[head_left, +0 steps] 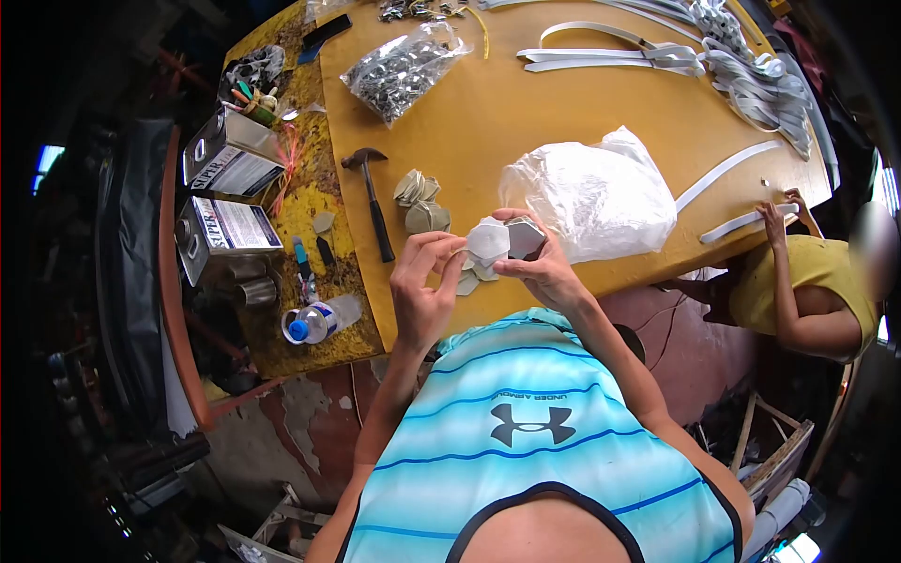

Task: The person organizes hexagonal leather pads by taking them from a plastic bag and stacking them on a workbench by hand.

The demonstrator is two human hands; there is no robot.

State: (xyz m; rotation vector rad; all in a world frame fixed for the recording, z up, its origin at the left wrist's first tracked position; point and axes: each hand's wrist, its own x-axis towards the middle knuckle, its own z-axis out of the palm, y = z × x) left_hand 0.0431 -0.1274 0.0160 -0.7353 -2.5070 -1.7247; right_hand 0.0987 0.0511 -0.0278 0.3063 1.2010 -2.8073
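The right hand grips pale grey, flat, many-sided pieces; the left hand pinches at their left edge. Light, steady thumb pressure should keep them together.

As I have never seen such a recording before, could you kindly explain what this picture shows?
There is no machine here: a camera worn on a person's head looks forward and down at their bare hands. Their right hand holds pale, flat pieces, with the left hand at their edge. On the yellow-brown table lie a hammer, a white plastic bag, a clear bag of small parts and pale straps. At the right, another person touches a pale strip.
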